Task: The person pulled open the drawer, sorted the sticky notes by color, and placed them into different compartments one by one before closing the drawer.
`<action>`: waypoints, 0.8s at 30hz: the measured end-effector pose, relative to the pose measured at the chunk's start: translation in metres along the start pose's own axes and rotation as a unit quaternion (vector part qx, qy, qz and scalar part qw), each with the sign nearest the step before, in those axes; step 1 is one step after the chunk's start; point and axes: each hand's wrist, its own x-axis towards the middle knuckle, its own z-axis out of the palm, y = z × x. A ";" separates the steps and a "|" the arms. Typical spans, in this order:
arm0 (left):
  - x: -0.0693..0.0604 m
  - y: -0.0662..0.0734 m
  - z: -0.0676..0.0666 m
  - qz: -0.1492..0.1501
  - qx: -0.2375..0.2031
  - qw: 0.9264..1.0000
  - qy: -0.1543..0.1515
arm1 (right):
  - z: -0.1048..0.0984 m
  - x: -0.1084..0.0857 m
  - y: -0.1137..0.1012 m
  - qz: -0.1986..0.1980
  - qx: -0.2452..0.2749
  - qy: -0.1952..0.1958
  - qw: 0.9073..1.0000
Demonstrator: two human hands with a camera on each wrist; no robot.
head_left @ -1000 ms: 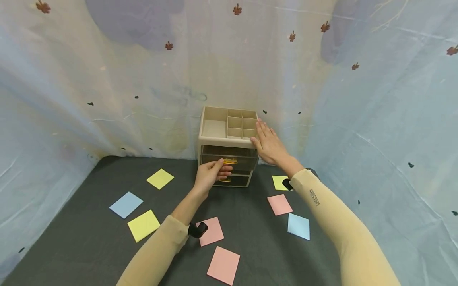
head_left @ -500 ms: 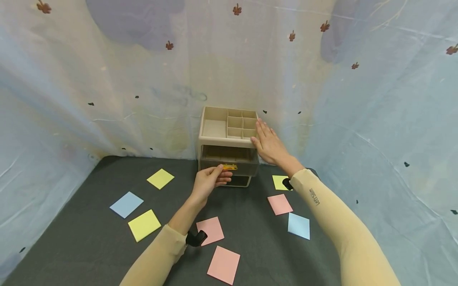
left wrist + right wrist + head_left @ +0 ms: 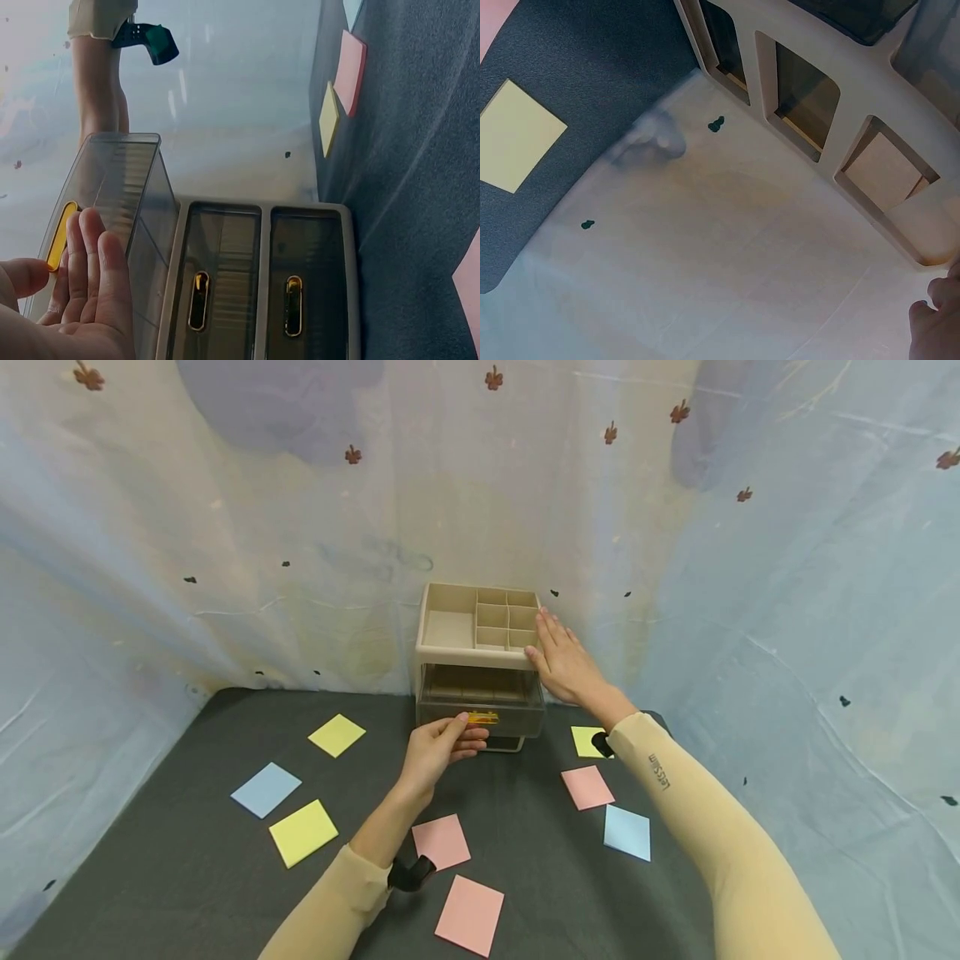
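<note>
A beige organizer [image 3: 471, 656] with a compartmented top stands at the back of the table. Its top clear drawer [image 3: 517, 720] is pulled out, and my left hand [image 3: 431, 753] pinches the gold handle [image 3: 483, 717] between thumb and fingers. In the left wrist view the left hand [image 3: 82, 300] has its thumb at the handle [image 3: 61, 238], and two lower drawers [image 3: 225, 247] with gold handles are closed. My right hand [image 3: 567, 668] rests with extended fingers on the organizer's top right edge; only part of that hand [image 3: 936, 322] shows in the right wrist view.
Yellow [image 3: 337, 736], blue [image 3: 266, 790] and pink [image 3: 469, 916] square notes lie spread on the dark table [image 3: 187, 860], left, front and right. A patterned cloth [image 3: 300, 510] hangs behind the organizer and along the sides.
The top drawer has slid out toward me, with my left hand on its handle moving slightly nearer. My right hand has stayed at the organizer's top edge.
</note>
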 end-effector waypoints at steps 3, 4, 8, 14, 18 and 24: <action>-0.003 0.001 0.001 0.000 -0.001 1.000 0.000 | -0.001 0.000 0.000 0.000 0.001 -0.002 1.000; -0.004 0.001 0.001 0.000 -0.002 1.000 0.000 | -0.001 0.001 0.000 0.000 0.000 -0.003 1.000; -0.008 0.002 0.002 0.002 -0.005 1.000 0.002 | -0.002 0.000 -0.001 0.002 -0.001 -0.006 1.000; -0.015 0.002 0.002 0.001 -0.009 1.000 0.003 | -0.001 0.001 -0.001 0.001 -0.002 -0.005 1.000; -0.018 0.002 0.002 -0.004 -0.008 1.000 0.004 | -0.001 0.001 -0.001 0.001 -0.002 -0.003 1.000; -0.022 0.002 0.004 -0.001 -0.008 1.000 0.004 | -0.001 0.000 -0.001 -0.002 -0.004 0.001 1.000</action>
